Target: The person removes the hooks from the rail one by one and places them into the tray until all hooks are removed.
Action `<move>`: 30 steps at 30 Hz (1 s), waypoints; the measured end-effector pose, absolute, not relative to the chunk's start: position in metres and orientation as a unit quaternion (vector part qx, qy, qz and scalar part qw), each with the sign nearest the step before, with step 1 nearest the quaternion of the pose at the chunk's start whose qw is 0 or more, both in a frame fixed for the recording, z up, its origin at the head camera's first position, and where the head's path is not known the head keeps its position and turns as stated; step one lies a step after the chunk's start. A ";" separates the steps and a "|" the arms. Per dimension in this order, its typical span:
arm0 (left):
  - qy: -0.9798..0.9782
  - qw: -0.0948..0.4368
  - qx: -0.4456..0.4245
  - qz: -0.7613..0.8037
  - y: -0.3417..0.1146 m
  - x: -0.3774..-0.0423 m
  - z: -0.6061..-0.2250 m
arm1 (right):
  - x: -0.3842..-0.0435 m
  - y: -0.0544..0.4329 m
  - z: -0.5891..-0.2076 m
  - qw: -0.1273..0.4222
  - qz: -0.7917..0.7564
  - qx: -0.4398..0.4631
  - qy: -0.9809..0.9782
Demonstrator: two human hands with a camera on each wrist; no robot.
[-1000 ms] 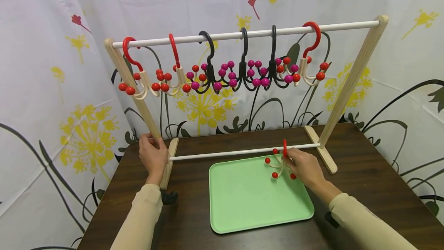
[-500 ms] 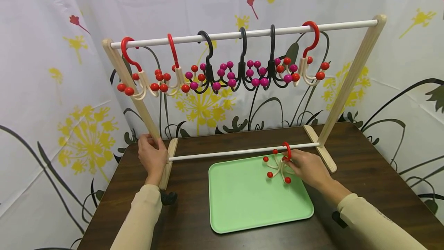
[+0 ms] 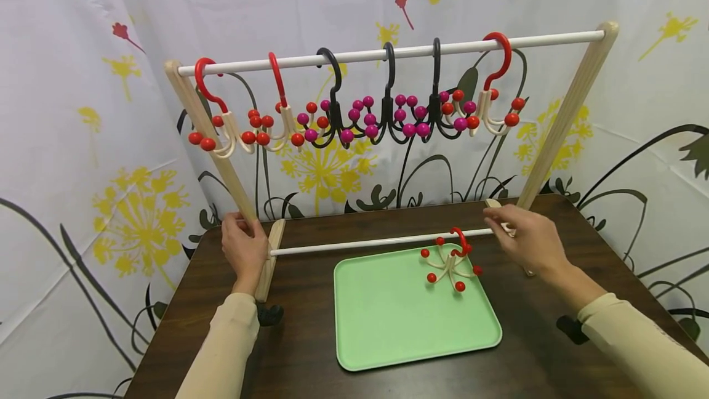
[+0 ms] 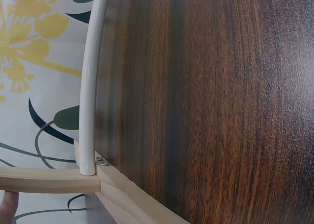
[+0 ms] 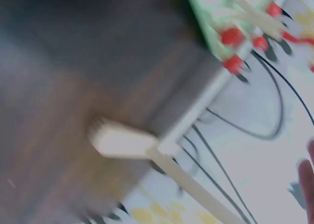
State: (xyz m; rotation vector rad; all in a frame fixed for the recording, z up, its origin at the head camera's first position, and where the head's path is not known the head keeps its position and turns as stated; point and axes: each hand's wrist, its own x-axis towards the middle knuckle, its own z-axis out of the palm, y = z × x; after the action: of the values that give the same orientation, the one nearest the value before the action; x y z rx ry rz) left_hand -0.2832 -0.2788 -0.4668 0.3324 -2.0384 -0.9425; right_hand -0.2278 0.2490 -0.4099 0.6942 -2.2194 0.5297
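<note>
My left hand point(image 3: 244, 248) grips the lower part of the wooden rack's left post point(image 3: 228, 171); in the left wrist view one fingertip point(image 4: 9, 204) shows against that post. Over by the right post point(image 3: 556, 122) my right hand point(image 3: 528, 239) is in the air with nothing in its fingers, overlapping the post's base in the head view. A hook hanger point(image 3: 451, 263) with a red hook, cream arms and red ball tips stands on the back right corner of the green tray point(image 3: 399, 325), hook upward. It shows blurred in the right wrist view.
From the rack's white top bar point(image 3: 354, 59) hang three red-hooked cream hangers and three black ones with mostly magenta balls. A lower white bar point(image 3: 360, 245) runs behind the tray. The dark wood table point(image 3: 310, 350) backs onto a flower-printed curtain point(image 3: 653, 202).
My right hand has let go of the red-hooked hanger and moved right and up towards the right post. The hanger stays on the tray, its hook turned. The left hand keeps its place.
</note>
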 end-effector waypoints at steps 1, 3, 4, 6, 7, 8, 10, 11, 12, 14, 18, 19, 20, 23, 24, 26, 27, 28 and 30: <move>-0.814 0.422 0.133 -0.376 -0.279 -0.283 -0.467 | -0.230 0.251 -0.399 0.397 0.215 0.268 -0.851; -0.815 0.421 0.134 -0.375 -0.278 -0.284 -0.468 | -0.234 0.252 -0.377 0.449 0.239 0.256 -0.822; -0.815 0.421 0.135 -0.374 -0.278 -0.284 -0.468 | -0.237 0.252 -0.365 0.473 0.256 0.247 -0.806; -0.816 0.420 0.137 -0.373 -0.278 -0.284 -0.468 | -0.242 0.251 -0.340 0.510 0.295 0.227 -0.775; -0.816 0.420 0.137 -0.373 -0.278 -0.285 -0.469 | -0.244 0.251 -0.328 0.521 0.314 0.219 -0.763; -0.816 0.420 0.137 -0.372 -0.278 -0.285 -0.469 | -0.246 0.250 -0.316 0.526 0.328 0.208 -0.756; -0.817 0.418 0.135 -0.373 -0.278 -0.285 -0.468 | -0.250 0.248 -0.292 0.523 0.335 0.188 -0.761; -0.817 0.419 0.134 -0.373 -0.278 -0.285 -0.468 | -0.252 0.248 -0.281 0.512 0.336 0.180 -0.770; -0.817 0.418 0.133 -0.373 -0.278 -0.285 -0.468 | -0.253 0.247 -0.269 0.498 0.330 0.173 -0.783; -0.817 0.418 0.133 -0.374 -0.279 -0.284 -0.467 | -0.256 0.244 -0.248 0.456 0.324 0.158 -0.814; -0.817 0.418 0.138 -0.373 -0.278 -0.284 -0.466 | -0.264 0.235 -0.215 0.342 0.337 0.142 -0.865; -0.817 0.418 0.139 -0.373 -0.278 -0.284 -0.466 | -0.267 0.233 -0.210 0.311 0.341 0.138 -0.876; -0.818 0.417 0.139 -0.371 -0.278 -0.284 -0.466 | -0.269 0.232 -0.205 0.283 0.339 0.136 -0.887; -0.820 0.414 0.136 -0.371 -0.277 -0.284 -0.465 | -0.276 0.227 -0.198 0.223 0.334 0.130 -0.907; -0.821 0.414 0.135 -0.370 -0.277 -0.284 -0.465 | -0.278 0.225 -0.197 0.206 0.332 0.126 -0.912; -0.821 0.414 0.132 -0.370 -0.277 -0.283 -0.464 | -0.281 0.222 -0.198 0.181 0.327 0.118 -0.920; -0.820 0.415 0.131 -0.371 -0.277 -0.283 -0.464 | -0.283 0.221 -0.198 0.172 0.329 0.114 -0.922; -0.820 0.416 0.131 -0.370 -0.278 -0.283 -0.464 | -0.284 0.220 -0.199 0.165 0.330 0.110 -0.923; -0.819 0.419 0.133 -0.368 -0.278 -0.282 -0.465 | -0.286 0.218 -0.200 0.157 0.330 0.102 -0.925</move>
State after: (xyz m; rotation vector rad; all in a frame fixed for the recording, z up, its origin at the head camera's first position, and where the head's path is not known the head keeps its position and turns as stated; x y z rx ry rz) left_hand -0.2823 -0.2785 -0.4646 0.3324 -2.0554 -0.9240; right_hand -0.2863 0.2183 -0.2004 0.2915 -2.6476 0.9451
